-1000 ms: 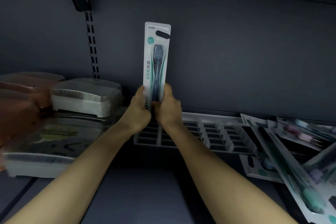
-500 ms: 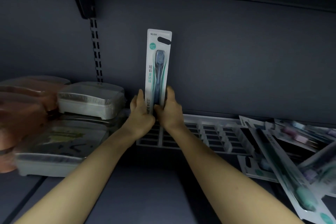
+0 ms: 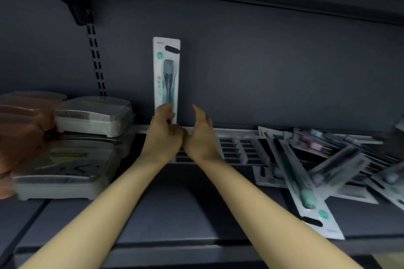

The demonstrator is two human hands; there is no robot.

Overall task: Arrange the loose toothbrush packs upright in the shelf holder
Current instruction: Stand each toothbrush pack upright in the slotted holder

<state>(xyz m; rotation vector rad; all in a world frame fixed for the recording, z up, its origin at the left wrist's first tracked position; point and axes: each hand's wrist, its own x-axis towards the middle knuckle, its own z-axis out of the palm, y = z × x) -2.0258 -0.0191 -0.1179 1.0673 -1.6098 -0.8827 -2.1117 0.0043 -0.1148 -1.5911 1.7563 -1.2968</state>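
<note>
A white toothbrush pack with a dark brush stands upright against the back wall, its foot at the left end of the white slotted holder. My left hand holds the pack's lower part, thumb and fingers curled on it. To the right of the pack, my right hand is off it, fingers relaxed and spread, holding nothing. Several loose toothbrush packs lie in a jumble on and in front of the holder's right part.
Stacked grey and orange lidded boxes fill the shelf's left side, close to my left hand. A bracket and a slotted upright sit on the dark back wall. The shelf's front edge runs below my forearms.
The pack has dropped lower into the holder's left end. My right hand has let go of it and opened to the right. My left hand still holds it.
</note>
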